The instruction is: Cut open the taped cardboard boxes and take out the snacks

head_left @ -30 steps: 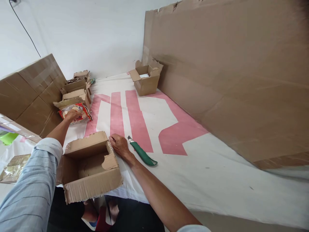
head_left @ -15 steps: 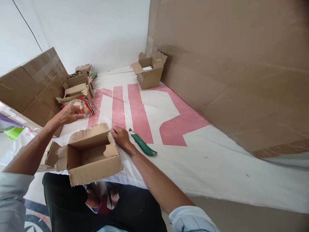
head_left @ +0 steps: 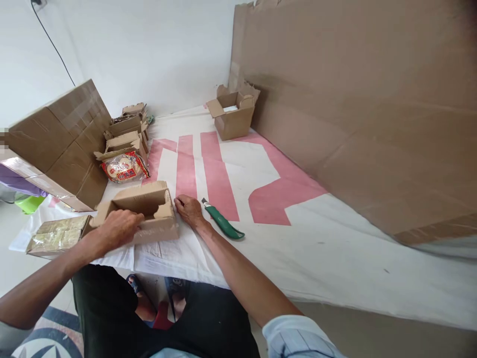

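An opened cardboard box (head_left: 156,232) with torn flaps sits at the table's near edge. My left hand (head_left: 118,229) is closed over its near wall, fingertips bent toward the inside. Beside the box's right end, my right hand (head_left: 189,211) rests curled on the cloth; its fingers hide whatever may be in them. A green utility knife (head_left: 223,221) lies just right of that hand, blade tip pointing away. Beyond the box, a clear and red packet of round crackers (head_left: 125,167) lies against a small open box.
Several small opened boxes (head_left: 128,127) line up beside a large carton (head_left: 61,134) at left. A taped box (head_left: 57,233) lies near the left edge. One open box (head_left: 234,122) stands at the back, near a tall cardboard sheet (head_left: 346,99). White cloth (head_left: 343,263) covers the table.
My left hand has left the cracker packet and come back to the box's near wall. The box has tipped and shifted slightly away from me. My right hand stays nearly in place.
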`<state>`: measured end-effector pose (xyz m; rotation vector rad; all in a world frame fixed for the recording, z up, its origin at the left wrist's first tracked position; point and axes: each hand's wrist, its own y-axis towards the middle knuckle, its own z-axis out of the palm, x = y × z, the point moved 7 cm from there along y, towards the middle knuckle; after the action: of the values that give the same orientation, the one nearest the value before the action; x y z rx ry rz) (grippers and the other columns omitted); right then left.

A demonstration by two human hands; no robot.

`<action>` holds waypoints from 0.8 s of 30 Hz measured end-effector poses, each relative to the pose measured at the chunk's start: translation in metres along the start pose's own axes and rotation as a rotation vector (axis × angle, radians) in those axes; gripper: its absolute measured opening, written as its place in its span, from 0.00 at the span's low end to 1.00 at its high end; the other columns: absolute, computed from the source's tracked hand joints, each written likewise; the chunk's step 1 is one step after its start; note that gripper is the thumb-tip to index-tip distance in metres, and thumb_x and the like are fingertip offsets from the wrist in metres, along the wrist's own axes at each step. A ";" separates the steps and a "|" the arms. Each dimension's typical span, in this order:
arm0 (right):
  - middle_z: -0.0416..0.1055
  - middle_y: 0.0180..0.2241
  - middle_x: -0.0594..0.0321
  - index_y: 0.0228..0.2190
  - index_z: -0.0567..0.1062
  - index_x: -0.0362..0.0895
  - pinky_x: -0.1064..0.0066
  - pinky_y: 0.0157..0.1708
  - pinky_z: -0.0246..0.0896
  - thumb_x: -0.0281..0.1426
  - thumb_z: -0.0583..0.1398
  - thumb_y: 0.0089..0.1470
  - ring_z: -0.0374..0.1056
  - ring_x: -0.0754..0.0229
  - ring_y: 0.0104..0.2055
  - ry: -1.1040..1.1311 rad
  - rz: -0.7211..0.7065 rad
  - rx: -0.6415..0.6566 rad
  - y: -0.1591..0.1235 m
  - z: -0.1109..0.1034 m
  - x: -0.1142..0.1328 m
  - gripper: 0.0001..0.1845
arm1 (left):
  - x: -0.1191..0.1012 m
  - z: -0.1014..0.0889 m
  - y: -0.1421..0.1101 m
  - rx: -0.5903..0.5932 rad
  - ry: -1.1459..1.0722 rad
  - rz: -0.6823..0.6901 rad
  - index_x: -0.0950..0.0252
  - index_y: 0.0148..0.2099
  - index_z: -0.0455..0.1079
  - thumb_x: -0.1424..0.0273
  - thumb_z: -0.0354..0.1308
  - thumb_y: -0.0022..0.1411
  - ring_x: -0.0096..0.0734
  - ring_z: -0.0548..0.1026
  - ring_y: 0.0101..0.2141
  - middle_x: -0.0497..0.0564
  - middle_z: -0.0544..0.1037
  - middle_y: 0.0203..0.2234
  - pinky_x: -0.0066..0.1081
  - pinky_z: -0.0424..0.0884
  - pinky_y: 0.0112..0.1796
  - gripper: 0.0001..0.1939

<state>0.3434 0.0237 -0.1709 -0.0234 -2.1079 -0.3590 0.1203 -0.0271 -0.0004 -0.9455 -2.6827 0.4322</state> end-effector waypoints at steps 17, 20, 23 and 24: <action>0.73 0.26 0.63 0.24 0.64 0.51 0.65 0.35 0.51 0.34 0.58 0.68 0.65 0.56 0.31 0.044 -0.004 -0.006 0.000 0.003 -0.004 0.19 | 0.162 -0.036 0.073 -0.137 0.083 -0.460 0.56 0.62 0.86 0.69 0.66 0.70 0.61 0.83 0.64 0.61 0.89 0.58 0.41 0.78 0.58 0.20; 0.72 0.26 0.63 0.24 0.64 0.51 0.65 0.35 0.51 0.34 0.58 0.67 0.65 0.56 0.32 0.029 -0.008 -0.005 -0.002 0.003 -0.004 0.18 | 0.160 -0.033 0.064 -0.160 0.054 -0.428 0.56 0.67 0.84 0.68 0.68 0.71 0.60 0.82 0.65 0.61 0.87 0.62 0.41 0.77 0.60 0.24; 0.71 0.26 0.64 0.24 0.65 0.51 0.65 0.35 0.52 0.34 0.58 0.67 0.65 0.56 0.31 0.028 -0.004 0.001 -0.004 0.002 -0.004 0.18 | 0.158 -0.036 0.056 -0.188 0.022 -0.398 0.58 0.70 0.82 0.69 0.71 0.69 0.62 0.82 0.65 0.63 0.86 0.63 0.44 0.77 0.63 0.28; 0.71 0.26 0.64 0.24 0.65 0.51 0.65 0.35 0.52 0.35 0.58 0.68 0.65 0.56 0.31 0.028 -0.001 0.004 -0.005 0.002 -0.005 0.18 | 0.157 -0.038 0.052 -0.198 0.020 -0.392 0.58 0.70 0.82 0.69 0.72 0.69 0.62 0.81 0.65 0.63 0.86 0.63 0.45 0.76 0.64 0.29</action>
<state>0.3434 0.0205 -0.1768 -0.0146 -2.0815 -0.3539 0.0443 0.1199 0.0386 -0.4421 -2.8362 0.0748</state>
